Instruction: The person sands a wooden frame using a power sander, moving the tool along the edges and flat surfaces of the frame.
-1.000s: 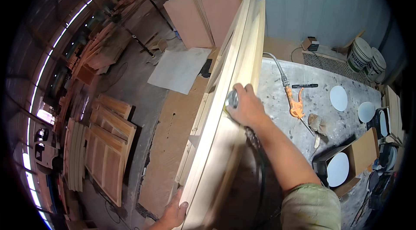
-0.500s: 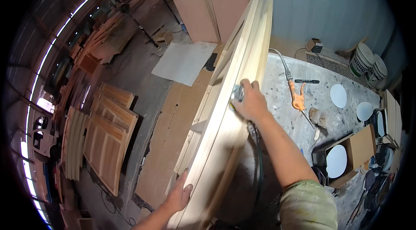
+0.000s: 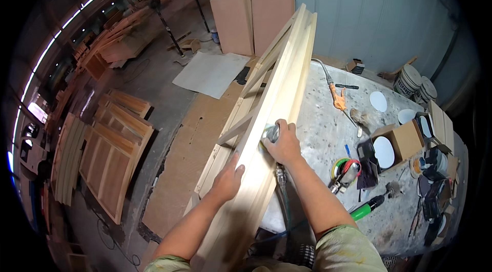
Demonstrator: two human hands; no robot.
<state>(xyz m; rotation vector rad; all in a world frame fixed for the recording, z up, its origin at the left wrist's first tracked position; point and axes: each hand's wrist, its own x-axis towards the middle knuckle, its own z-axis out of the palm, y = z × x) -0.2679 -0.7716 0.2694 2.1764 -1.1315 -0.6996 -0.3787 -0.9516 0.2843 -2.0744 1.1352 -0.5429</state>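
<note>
Left hand (image 3: 227, 181) moved up frame (image 3: 279, 103), lay flat on face. Right hand (image 3: 283, 144) gripped sander (image 3: 270, 133) on near edge. Frame stood on bench (image 3: 328, 123), long axis running near to far.

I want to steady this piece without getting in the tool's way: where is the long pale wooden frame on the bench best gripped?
Grip the wooden frame on its long outer rail, from the person's left, near where the left hand already rests. It stands on edge, so that narrow rail offers a clampable top edge, and the right hand with the round air tool works the other side.
</note>
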